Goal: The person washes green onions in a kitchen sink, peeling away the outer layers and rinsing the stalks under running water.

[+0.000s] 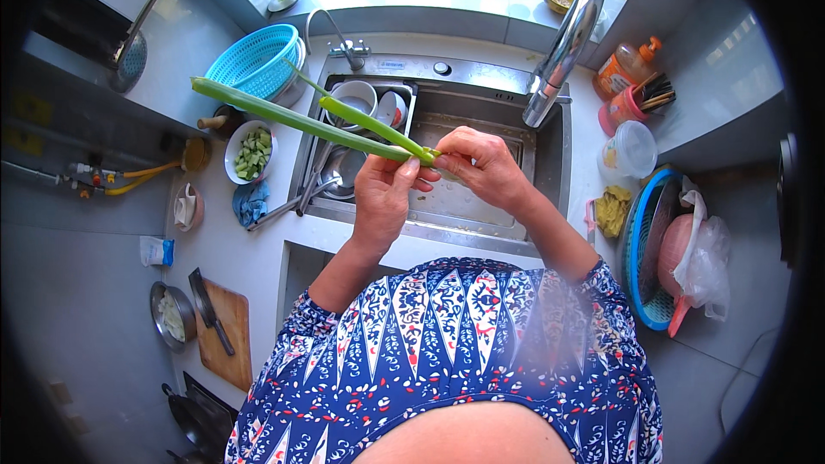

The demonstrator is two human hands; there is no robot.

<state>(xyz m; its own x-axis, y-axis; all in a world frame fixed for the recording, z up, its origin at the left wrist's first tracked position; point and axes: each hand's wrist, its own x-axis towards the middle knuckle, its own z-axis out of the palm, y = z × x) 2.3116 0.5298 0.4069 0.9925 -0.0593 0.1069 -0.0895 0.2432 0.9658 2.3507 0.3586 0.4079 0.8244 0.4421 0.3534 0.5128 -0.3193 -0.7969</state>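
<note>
A long green onion (290,117) with two green leaves lies across the front of the stainless steel sink (464,219), held above it. Its leaves point to the upper left, over the dish rack. My left hand (387,190) grips the stalk near its lower end. The fingertips of my right hand (480,161) pinch the end of the same stalk, close beside the left fingertips. Part of that end is hidden by the fingers.
Bowls (351,103) sit in the sink's left part; a chrome faucet (548,71) arches over its right. Left are a bowl of chopped green pieces (253,154), a cleaver (207,306) on a wooden cutting board (235,335) and a metal bowl (174,319). Baskets (635,258) stand right.
</note>
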